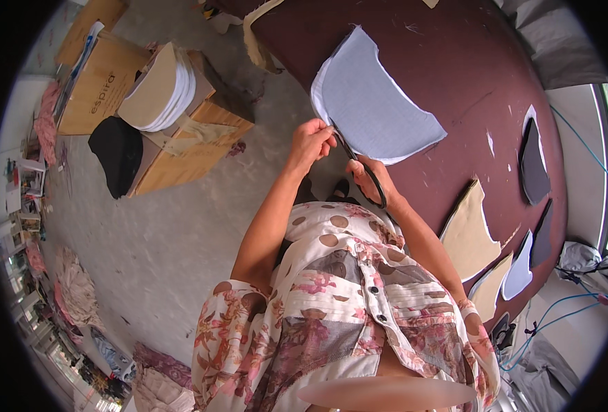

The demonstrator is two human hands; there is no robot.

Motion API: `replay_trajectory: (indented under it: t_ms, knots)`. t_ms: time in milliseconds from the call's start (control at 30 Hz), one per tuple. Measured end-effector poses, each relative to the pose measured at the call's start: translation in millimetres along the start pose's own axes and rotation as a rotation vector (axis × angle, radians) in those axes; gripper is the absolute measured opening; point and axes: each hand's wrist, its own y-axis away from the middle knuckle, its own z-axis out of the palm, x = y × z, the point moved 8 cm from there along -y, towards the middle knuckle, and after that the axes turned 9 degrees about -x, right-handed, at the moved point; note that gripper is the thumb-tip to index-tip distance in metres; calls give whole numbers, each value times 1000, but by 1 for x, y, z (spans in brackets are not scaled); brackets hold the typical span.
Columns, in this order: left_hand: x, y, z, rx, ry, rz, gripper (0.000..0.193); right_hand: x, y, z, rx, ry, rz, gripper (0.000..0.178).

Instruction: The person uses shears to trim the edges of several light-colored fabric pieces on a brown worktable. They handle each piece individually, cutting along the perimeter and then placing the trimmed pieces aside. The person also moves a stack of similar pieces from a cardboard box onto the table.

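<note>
A light blue fabric piece (379, 93) with curved edges and a white layer showing beneath lies on the dark maroon table (482, 137), its near edge overhanging toward me. My left hand (309, 146) is closed in a pinch at the near left edge of this piece. Black-handled scissors (346, 145) are in my right hand (371, 180), the fingers wrapped in the loops. Their blades point away and to the left, with the tips at the fabric edge right beside my left fingertips. What lies between the blades is too small to tell.
On the table's right are beige pieces (470, 230), a dark grey piece (534, 165) and a small light blue piece (519, 266). Left on the floor, a cardboard box (192, 154) bears stacked beige-and-white pieces (154, 89) and a black piece (116, 156). Blue cords (558, 305) hang at lower right.
</note>
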Motion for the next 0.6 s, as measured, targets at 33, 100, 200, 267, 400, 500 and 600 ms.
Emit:
replay_trajectory:
  t_ms: [33,100,200,267,400,500,600]
  knots:
    - [0,0,1,-7,-3,-4,15,2,0,1,12,8,39,52]
    - [2,0,2,-26,-10,0,15,-3,0,5,-18,-110,-24,53]
    - [5,0,5,-34,-4,-12,15,-13,-6,5,-14,-180,-73,52]
    - [5,-1,6,-41,-1,-26,15,-16,-7,5,9,-186,-54,52]
    - [0,-5,5,-65,8,-28,15,-10,-8,-1,99,-16,-61,51]
    - [-1,-6,6,-73,40,-30,14,-6,-8,-7,185,138,-105,50]
    - [1,-8,9,-84,23,-39,18,2,-8,-10,210,155,-84,52]
